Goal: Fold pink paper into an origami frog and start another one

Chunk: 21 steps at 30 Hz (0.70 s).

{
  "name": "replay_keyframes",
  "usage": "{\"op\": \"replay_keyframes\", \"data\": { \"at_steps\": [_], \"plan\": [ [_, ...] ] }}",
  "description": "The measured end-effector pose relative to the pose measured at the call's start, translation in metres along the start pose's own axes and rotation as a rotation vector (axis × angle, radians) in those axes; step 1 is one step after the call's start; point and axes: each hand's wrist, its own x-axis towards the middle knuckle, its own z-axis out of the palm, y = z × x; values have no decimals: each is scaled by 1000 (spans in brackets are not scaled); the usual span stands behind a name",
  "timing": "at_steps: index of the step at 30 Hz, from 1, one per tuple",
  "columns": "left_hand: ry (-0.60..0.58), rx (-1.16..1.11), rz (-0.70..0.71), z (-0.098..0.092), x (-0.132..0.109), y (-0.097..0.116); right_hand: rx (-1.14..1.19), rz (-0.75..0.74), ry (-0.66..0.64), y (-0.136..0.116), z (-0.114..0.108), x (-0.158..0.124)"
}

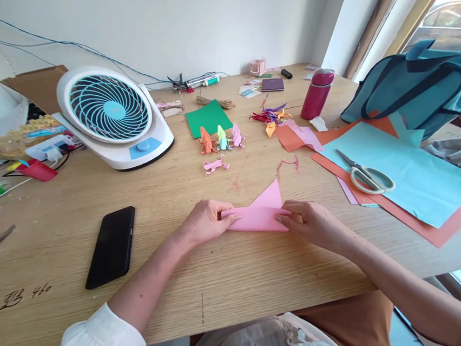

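Note:
A folded sheet of pink paper (257,219) lies in front of me, one pointed flap rising from its far side. My left hand (209,222) pinches its left end, thumb on top. At the right end my right hand (305,221) grips the paper between thumb and fingers. Just beyond stand several small folded paper figures: an orange one (207,140), a green-and-blue one (222,137) and a pink one (237,135). Another pink paper figure (215,164) lies nearer to me. The fingertips under the paper are partly hidden.
A black phone (110,247) and a white fan (117,116) are on the left. Scissors (367,173) rest on blue paper (426,176) at the right. Farther back are green paper (209,118), a red bottle (317,95) and a teal bag (413,87).

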Motion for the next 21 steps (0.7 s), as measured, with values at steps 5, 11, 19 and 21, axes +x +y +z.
{"op": "replay_keyframes", "data": {
  "at_steps": [5,11,19,21],
  "plan": [
    [-54,18,-56,-5,13,4,-37,87,-29,1,2,13],
    [-76,28,-66,-8,19,9,-64,74,2,3,5,17],
    [-105,132,-37,-4,26,11,-69,80,35,4,13,14],
    [-106,158,-27,-2,27,9,-96,59,52,4,15,14]
  ]
}}
